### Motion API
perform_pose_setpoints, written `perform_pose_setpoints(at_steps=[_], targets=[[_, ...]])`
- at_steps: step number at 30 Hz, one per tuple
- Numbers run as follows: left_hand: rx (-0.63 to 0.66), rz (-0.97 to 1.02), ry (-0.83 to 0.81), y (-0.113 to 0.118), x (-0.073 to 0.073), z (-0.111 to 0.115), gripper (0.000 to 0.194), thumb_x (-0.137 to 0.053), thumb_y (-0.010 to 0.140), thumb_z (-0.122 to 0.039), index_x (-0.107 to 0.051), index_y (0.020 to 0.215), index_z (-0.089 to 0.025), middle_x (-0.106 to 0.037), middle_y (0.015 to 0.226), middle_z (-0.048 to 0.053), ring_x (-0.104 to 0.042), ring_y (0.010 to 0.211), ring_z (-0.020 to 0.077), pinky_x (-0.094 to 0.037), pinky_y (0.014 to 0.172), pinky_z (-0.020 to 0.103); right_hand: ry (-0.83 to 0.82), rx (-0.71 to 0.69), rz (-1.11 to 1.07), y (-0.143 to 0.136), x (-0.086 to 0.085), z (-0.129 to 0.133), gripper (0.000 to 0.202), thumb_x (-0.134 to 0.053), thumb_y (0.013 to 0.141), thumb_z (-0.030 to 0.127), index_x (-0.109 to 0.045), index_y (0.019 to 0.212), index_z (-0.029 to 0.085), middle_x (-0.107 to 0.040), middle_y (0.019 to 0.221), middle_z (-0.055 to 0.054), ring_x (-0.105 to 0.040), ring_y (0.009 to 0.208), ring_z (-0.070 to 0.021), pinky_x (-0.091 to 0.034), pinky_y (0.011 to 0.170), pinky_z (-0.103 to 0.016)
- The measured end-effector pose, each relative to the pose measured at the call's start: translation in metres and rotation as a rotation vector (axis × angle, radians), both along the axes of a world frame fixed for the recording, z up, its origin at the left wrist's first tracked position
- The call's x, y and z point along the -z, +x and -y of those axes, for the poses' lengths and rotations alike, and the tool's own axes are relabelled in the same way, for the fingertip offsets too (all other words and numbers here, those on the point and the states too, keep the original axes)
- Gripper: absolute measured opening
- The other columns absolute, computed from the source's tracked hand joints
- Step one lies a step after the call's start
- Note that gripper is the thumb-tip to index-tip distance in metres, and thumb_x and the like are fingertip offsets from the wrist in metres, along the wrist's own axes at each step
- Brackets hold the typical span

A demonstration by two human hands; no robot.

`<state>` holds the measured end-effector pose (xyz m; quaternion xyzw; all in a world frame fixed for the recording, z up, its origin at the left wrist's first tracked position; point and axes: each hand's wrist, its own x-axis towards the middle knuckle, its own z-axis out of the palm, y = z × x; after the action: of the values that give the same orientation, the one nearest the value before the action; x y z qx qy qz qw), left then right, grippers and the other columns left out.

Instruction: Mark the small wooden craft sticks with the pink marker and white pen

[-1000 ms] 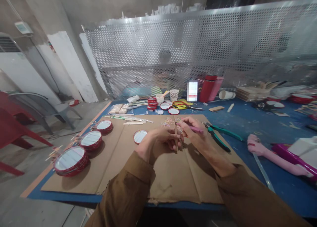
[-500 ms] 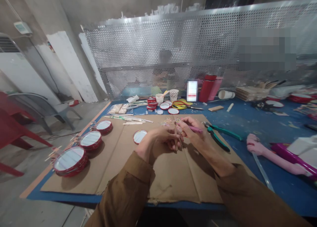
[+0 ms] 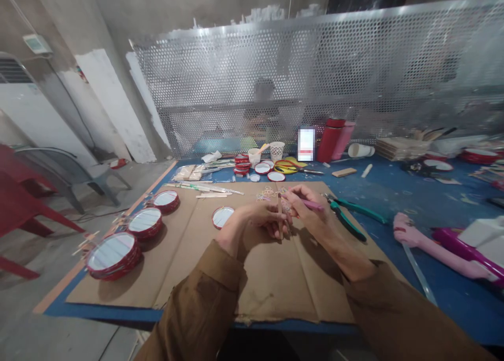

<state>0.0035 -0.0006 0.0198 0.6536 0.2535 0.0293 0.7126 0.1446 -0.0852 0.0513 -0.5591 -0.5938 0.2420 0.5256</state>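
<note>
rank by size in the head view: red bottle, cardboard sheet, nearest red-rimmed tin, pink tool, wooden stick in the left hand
1. Cardboard sheet
2. Nearest red-rimmed tin
3. Red bottle
4. Pink tool and wooden stick: too alike to rank, fingers hiding parts of both

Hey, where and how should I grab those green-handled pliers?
I'd take the pliers by both green handles, from above and the right. They lie spread in a V, its open end toward the near right and the jaws at the far left, so one palm could likely gather both grips.
</note>
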Motion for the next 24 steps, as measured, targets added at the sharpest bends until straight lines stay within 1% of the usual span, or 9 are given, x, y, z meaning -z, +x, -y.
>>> perform_pose_setpoints(at_steps=[4, 10, 14, 16, 20, 24], targets=[[0.0, 0.004, 0.001, 0.0001, 0.0003, -0.0006, 0.019, -0.061, 0.094, -0.03, -0.065, 0.093, -0.011, -0.07, 0.076, 0.005, -0.066, 0.058, 0.0131, -0.053, 0.063, 0.029, -0.015, -0.009, 0.001, 0.0002, 0.001, -0.0002, 0.035, -0.053, 0.085, 0.056, -0.057, 0.076, 0.022, -0.057, 0.061, 0.0, -0.052, 0.053, -0.015, -0.041, 0.051, -0.028], [-0.002, 0.005, 0.0, -0.0001, 0.0007, -0.0006, 0.024, -0.065, 0.091, -0.034, -0.066, 0.096, -0.011, -0.07, 0.075, 0.006, -0.066, 0.06, 0.0127, -0.053, 0.065, 0.028, 0.015, 0.002, 0.021, -0.0008, -0.0029, 0.0021, 0.034, -0.054, 0.084, 0.055, -0.054, 0.072, 0.023, -0.057, 0.061, 0.0, -0.051, 0.054, -0.015, -0.041, 0.051, -0.028], [0.001, -0.003, -0.007, -0.0002, 0.001, -0.0013, 0.022, -0.064, 0.092, -0.033, -0.066, 0.094, -0.011, -0.07, 0.076, 0.007, -0.066, 0.059, 0.0135, -0.054, 0.066, 0.03, 0.002, -0.011, 0.024, -0.0008, -0.0032, 0.0016, 0.034, -0.053, 0.084, 0.055, -0.055, 0.072, 0.022, -0.057, 0.061, 0.0, -0.052, 0.053, -0.015, -0.041, 0.052, -0.028], [-0.003, 0.0, -0.016, -0.0001, 0.0013, -0.0016, 0.021, -0.064, 0.092, -0.032, -0.065, 0.092, -0.011, -0.07, 0.076, 0.007, -0.066, 0.058, 0.0139, -0.054, 0.066, 0.031, 0.007, 0.005, 0.025, -0.0011, -0.0034, 0.0015, 0.033, -0.053, 0.084, 0.053, -0.054, 0.072, 0.022, -0.056, 0.06, 0.001, -0.051, 0.052, -0.0147, -0.04, 0.051, -0.028], [0.003, 0.019, -0.012, -0.0001, -0.0001, -0.0002, 0.022, -0.065, 0.091, -0.033, -0.063, 0.09, -0.011, -0.07, 0.074, 0.005, -0.066, 0.057, 0.0132, -0.053, 0.063, 0.028, -0.009, 0.025, 0.017, -0.0016, -0.0033, 0.0015, 0.033, -0.054, 0.082, 0.053, -0.055, 0.071, 0.022, -0.055, 0.059, 0.001, -0.049, 0.051, -0.0133, -0.037, 0.048, -0.026], [0.002, 0.035, 0.006, -0.0006, -0.0032, 0.0026, 0.024, -0.067, 0.089, -0.035, -0.063, 0.089, -0.012, -0.07, 0.073, 0.005, -0.066, 0.056, 0.0133, -0.053, 0.061, 0.027, -0.005, 0.024, 0.03, -0.0002, -0.0008, 0.0003, 0.035, -0.053, 0.083, 0.054, -0.055, 0.073, 0.021, -0.056, 0.06, 0.001, -0.051, 0.053, -0.0136, -0.039, 0.051, -0.026]])
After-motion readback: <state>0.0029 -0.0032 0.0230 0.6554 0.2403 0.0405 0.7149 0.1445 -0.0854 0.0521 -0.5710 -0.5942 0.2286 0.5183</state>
